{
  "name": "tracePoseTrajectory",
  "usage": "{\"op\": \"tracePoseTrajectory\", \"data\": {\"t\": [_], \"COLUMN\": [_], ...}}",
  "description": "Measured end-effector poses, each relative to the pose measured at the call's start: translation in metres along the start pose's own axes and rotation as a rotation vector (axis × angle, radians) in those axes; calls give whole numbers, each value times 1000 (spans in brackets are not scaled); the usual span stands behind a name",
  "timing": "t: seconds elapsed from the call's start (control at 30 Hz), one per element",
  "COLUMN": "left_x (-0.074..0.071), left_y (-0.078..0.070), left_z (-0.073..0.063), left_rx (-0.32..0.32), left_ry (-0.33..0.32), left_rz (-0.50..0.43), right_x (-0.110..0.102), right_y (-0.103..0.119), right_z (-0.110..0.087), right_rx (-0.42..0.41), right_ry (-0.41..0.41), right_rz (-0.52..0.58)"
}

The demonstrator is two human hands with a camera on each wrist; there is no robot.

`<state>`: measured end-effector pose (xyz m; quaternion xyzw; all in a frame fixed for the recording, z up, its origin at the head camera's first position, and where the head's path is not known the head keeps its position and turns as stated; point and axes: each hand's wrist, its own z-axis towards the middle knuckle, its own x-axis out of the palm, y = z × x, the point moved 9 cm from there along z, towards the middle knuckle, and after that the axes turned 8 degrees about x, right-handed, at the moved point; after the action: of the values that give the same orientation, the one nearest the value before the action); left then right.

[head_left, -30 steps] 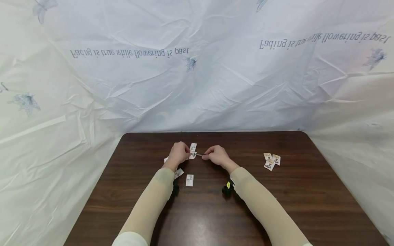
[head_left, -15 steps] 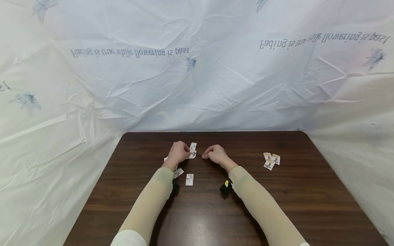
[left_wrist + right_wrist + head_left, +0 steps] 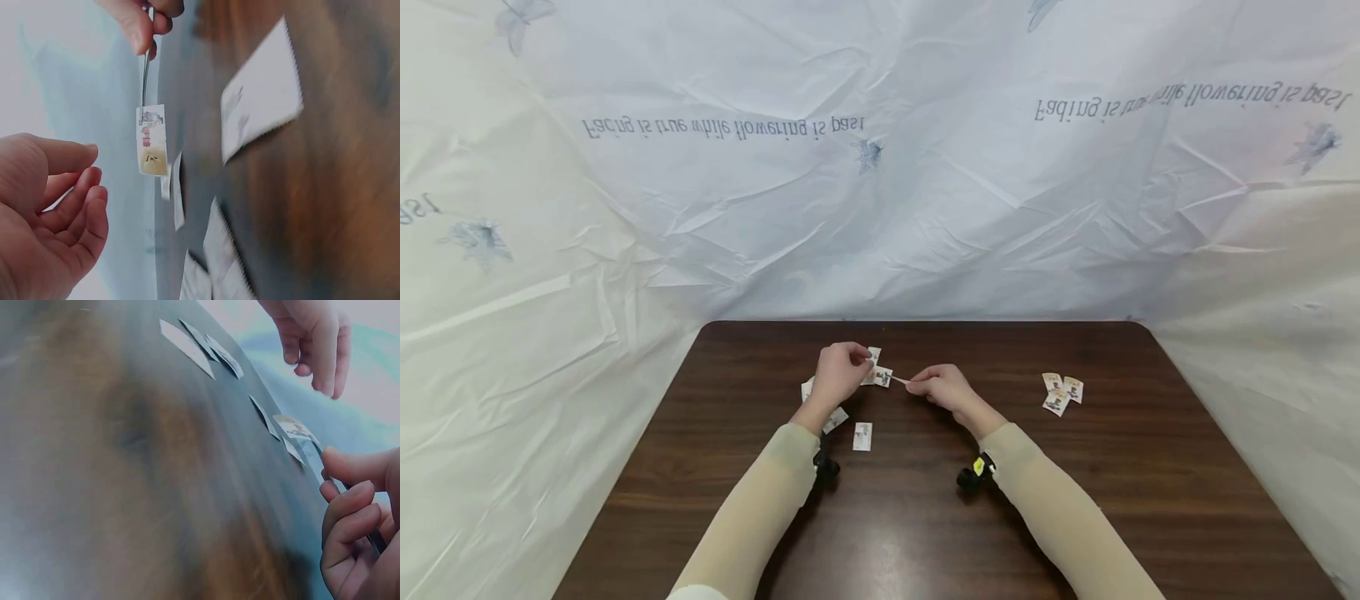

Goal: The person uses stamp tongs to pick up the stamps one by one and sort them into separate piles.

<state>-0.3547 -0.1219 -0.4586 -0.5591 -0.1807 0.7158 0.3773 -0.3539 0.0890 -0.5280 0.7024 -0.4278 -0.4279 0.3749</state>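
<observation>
My right hand (image 3: pixel 946 387) pinches a pair of tweezers (image 3: pixel 146 78) between thumb and fingers. At the tweezers' tips hangs a small postage stamp (image 3: pixel 152 140), its printed face showing in the left wrist view. My left hand (image 3: pixel 59 209) is just to the side of the stamp, fingers loosely curved, with nothing between thumb and fingertips. Beyond and below the held stamp, other stamps (image 3: pixel 264 417) lie on the table. A single stamp (image 3: pixel 862 437) lies nearer me, between my forearms.
On the right of the dark wooden table (image 3: pixel 1150 467) lies a small overlapping group of stamps (image 3: pixel 1056 403). More stamps (image 3: pixel 835 420) are partly covered by my left wrist. A pale printed sheet (image 3: pixel 925 208) hangs behind the table's far edge.
My left fingers were at the stamp by the tweezers' tips and have come away from it. My right hand has shifted slightly right; the stamp now hangs from the tweezers alone.
</observation>
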Motion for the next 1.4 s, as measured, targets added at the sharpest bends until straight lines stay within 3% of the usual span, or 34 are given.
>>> {"op": "tracePoseTrajectory", "data": {"t": [0.2,0.47,0.67,0.83,1.07,1.4], "left_x": [21,61,77,90,101,109], "left_y": [-18,-54,-69,-71,-60,-61], "left_z": [-12,-29,-37,-39,-38,-32], "left_rx": [30,80,101,100,47,21], "left_ry": [51,192,219,252,270,318], "left_rz": [35,50,96,110,142,174], "right_x": [-15,-43,-55,-59,-58,-62], "right_y": [-12,-29,-40,-46,-44,-46], "right_z": [-28,-65,-85,-91,-90,-90], "right_rx": [-24,-93,-80,-68,-71,-82], "right_ry": [-39,-112,-161,-195,-194,-196], "right_rz": [-41,-118,-165,-188,-213,-264]}}
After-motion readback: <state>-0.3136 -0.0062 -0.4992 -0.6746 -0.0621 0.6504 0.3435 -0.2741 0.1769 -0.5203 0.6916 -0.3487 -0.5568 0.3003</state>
